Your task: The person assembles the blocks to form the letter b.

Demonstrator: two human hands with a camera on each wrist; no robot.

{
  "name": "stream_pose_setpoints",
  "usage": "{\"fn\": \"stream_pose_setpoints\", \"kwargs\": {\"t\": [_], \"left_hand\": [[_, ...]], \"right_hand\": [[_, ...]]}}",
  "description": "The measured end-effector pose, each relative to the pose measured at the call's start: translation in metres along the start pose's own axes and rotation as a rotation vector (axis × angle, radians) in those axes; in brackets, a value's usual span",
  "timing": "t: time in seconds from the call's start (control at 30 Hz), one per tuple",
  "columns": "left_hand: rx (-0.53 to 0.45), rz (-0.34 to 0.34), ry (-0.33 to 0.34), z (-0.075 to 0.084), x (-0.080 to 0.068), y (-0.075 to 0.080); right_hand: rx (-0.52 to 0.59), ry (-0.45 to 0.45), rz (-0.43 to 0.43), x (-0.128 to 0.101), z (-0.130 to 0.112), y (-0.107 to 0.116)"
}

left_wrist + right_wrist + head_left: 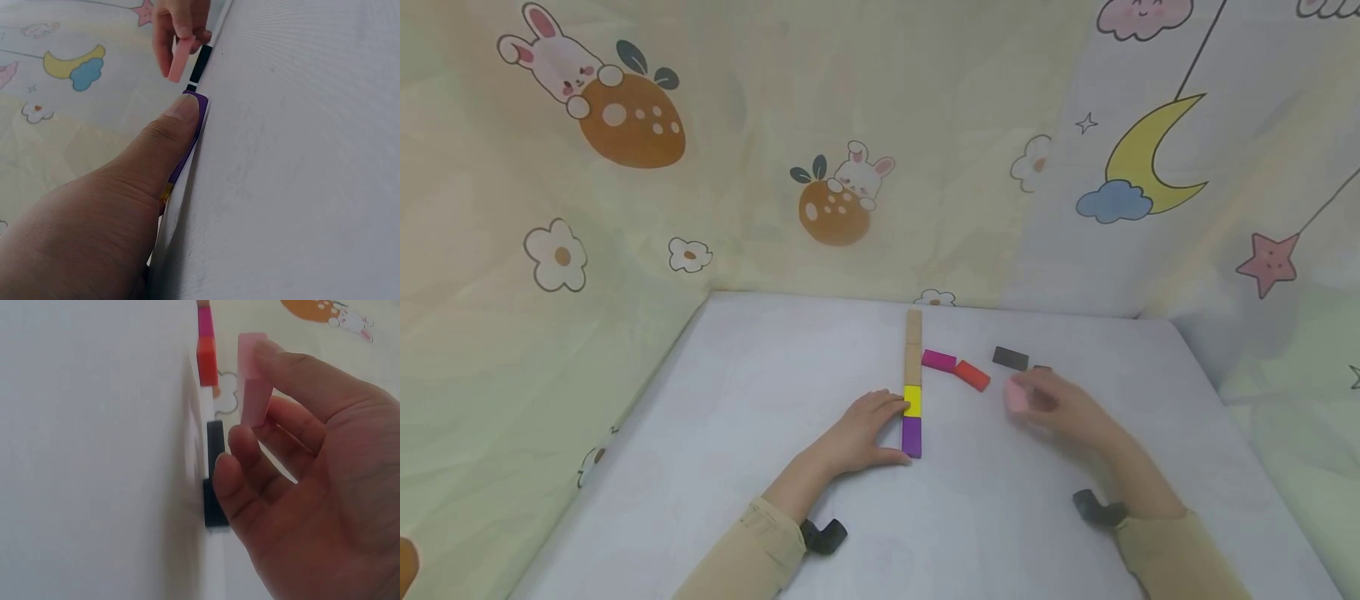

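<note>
A straight line of blocks lies on the white table: two wooden blocks, a yellow block and a purple block. My left hand rests against the line's left side, thumb on the purple block, fingers straight. My right hand pinches a pink block lifted off the table; the pink block sits between thumb and fingers. Loose on the table lie a magenta block, a red block and a black block.
Cartoon-print cloth walls close in the table on the left, back and right. A second dark block lies by my right hand's fingers. Bare white surface spreads to the left of the line.
</note>
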State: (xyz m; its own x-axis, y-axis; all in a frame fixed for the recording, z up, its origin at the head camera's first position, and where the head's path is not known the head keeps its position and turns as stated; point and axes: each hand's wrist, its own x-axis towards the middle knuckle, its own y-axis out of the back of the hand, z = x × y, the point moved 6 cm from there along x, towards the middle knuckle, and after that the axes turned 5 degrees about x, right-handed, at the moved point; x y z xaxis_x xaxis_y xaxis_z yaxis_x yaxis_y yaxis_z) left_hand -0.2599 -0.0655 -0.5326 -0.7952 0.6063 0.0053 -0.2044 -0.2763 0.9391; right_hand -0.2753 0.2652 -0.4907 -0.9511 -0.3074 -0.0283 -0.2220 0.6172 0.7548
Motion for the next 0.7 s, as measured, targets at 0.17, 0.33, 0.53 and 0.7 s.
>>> {"fn": "stream_pose_setpoints", "kwargs": {"t": [0.17,0.33,0.53,0.7], "left_hand": [[0.0,0.001,-0.003,-0.001,0.0,-0.001],[0.002,0.001,-0.005,-0.001,0.0,-0.002],[0.003,0.0,-0.009,0.0,0.0,-0.001],[0.002,0.003,-0.01,0.001,0.0,0.0]], "right_hand": [[0.033,-0.057,-0.041,0.002,-0.005,-0.012],[0.054,-0.043,-0.039,0.003,-0.005,-0.021],[0.078,-0.102,-0.033,0.002,-0.004,-0.028],[0.09,-0.119,-0.026,0.004,0.0,-0.032]]}}
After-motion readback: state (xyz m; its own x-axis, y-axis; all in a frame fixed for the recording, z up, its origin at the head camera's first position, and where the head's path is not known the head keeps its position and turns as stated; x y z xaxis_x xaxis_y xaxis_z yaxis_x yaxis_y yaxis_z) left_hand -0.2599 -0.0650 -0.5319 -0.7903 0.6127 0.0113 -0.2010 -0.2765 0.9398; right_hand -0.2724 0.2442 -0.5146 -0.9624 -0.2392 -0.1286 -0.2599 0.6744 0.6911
